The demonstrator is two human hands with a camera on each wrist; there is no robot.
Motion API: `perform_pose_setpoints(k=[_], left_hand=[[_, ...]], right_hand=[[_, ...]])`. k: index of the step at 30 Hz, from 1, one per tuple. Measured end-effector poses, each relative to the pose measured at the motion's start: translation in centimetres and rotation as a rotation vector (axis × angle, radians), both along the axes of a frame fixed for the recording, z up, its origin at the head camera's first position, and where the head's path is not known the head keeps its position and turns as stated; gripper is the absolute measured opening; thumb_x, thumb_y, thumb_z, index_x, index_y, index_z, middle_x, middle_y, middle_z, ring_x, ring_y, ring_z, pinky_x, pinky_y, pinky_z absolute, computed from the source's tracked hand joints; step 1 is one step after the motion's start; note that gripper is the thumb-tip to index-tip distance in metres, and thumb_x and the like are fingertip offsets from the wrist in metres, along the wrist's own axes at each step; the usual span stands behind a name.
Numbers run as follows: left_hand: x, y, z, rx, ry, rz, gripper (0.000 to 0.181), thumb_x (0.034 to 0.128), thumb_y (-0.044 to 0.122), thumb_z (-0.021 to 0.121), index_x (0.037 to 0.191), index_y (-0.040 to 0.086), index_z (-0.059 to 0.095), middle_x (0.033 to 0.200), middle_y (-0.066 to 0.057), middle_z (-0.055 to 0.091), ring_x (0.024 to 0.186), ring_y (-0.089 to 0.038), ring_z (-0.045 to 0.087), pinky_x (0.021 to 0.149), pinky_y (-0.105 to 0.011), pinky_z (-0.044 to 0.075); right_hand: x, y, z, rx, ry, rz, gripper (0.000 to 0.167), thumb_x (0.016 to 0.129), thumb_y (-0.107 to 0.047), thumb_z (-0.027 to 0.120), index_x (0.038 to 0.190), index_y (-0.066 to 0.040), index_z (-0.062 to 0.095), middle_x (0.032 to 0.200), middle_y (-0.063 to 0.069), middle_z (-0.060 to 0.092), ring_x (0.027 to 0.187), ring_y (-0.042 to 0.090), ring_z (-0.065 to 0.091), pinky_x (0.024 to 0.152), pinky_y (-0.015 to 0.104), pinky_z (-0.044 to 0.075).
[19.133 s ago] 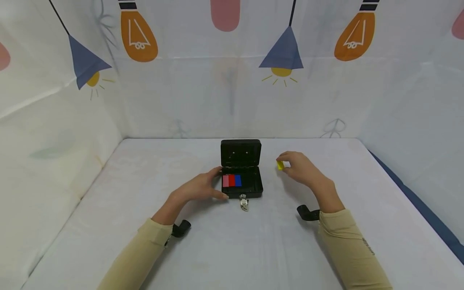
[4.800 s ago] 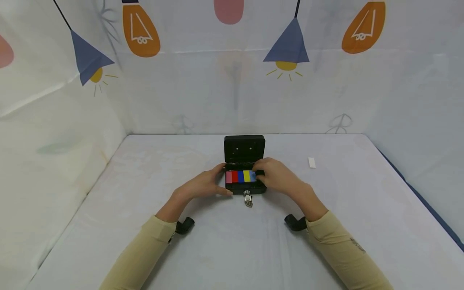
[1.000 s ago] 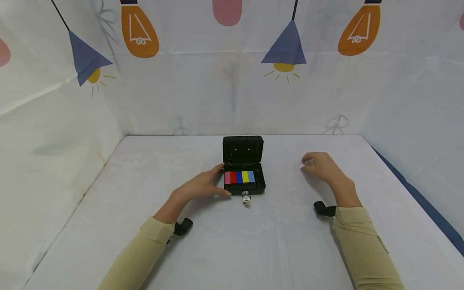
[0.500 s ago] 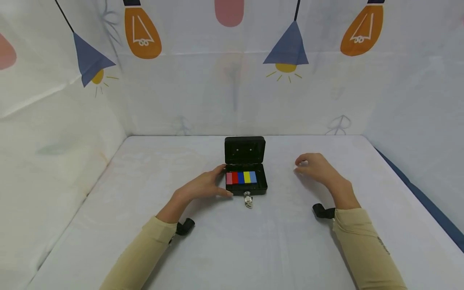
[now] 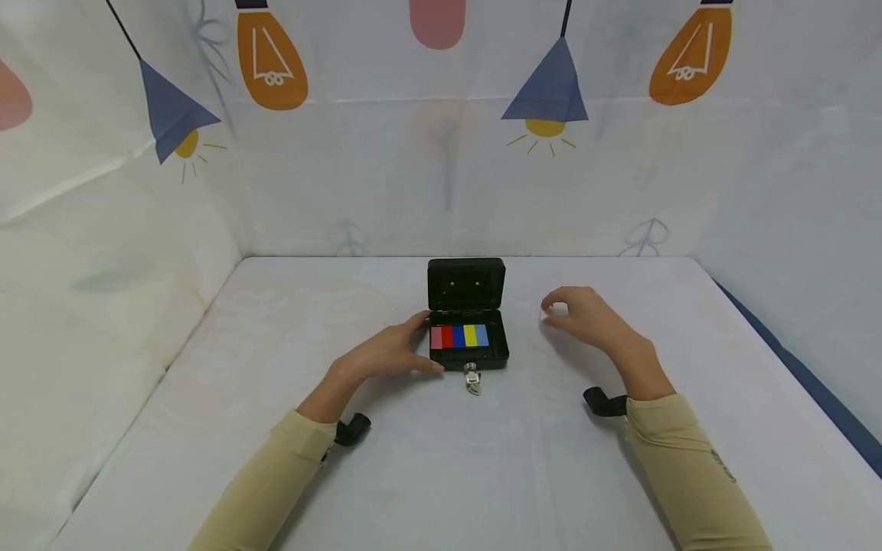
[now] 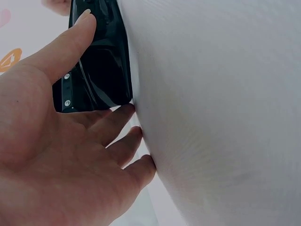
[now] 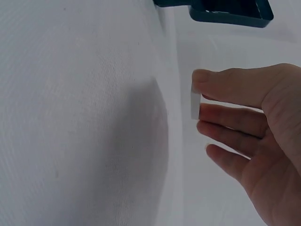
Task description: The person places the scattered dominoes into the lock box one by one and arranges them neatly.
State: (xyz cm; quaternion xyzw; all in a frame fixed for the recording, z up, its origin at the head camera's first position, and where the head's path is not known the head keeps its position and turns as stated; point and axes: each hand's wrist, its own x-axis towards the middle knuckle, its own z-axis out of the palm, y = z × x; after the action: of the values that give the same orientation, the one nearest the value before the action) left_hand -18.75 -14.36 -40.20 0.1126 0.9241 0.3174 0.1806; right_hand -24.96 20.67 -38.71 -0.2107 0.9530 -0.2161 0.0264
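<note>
A small black cash box stands on the table with its lid raised. Inside lies a row of coloured blocks, from left to right pink, red, blue, yellow and light blue; bare floor shows at the box's right end. My left hand holds the box at its left side, thumb at the front corner and fingers round the back. Right of the box, raised over the table, my right hand pinches a thin white block between thumb and fingertips, upright in the right wrist view.
Silver keys hang from the lock on the box's front. A white cloth covers the table. White sheeting printed with lamps and bulbs rises behind it and at the sides.
Earlier the row held only pink, red and blue; yellow and light blue have joined it. The white block has left the table in my right hand, which moves left toward the box.
</note>
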Motion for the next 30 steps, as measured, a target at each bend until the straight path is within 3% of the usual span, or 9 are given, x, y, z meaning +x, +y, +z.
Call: perform_pose_setpoints(k=[30], left_hand=[[0.0,0.1,0.1,-0.007,-0.012,0.015,0.108,0.0773,0.05,0.081,0.16,0.023,0.017,0.164,-0.004,0.029,0.144,-0.027,0.039,0.117,-0.051,0.035]], right_hand=[[1.3,-5.6,0.8,0.008,0.037,0.155,0.024,0.088,-0.014,0.075,0.111,-0.008,0.073,0.12,0.008,0.072,0.119,0.03,0.062,0.104,0.05,0.049]])
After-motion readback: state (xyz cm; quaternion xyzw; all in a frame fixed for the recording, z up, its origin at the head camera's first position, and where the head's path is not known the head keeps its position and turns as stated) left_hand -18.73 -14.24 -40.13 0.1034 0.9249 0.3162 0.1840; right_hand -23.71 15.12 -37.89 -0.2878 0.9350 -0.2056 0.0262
